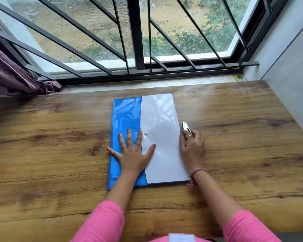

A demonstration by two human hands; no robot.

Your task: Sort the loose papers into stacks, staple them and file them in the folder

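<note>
The folder (pixel 128 119) is lying on the tabletop (pixel 51 145), long axis running away from the person; the left hand (pixel 131 154) is pressing flat on it, while the right hand (pixel 192 147), at its right edge, is gripping the stapler (pixel 184 127)

1. Wooden table (pixel 59 154), brown plank-look top with dark knots, running up to the window sill.
2. Lying flat on it is 1 folder (pixel 128 112), blue with a white flap (pixel 163 119) closed over its right part. The left hand (pixel 132 154) rests spread on it and the right hand (pixel 192 147) sits at its right edge.
3. A small stapler (pixel 185 127) pokes out past the right hand's fingers, just beside the folder's right edge. Can't tell if it touches the wood.
</note>
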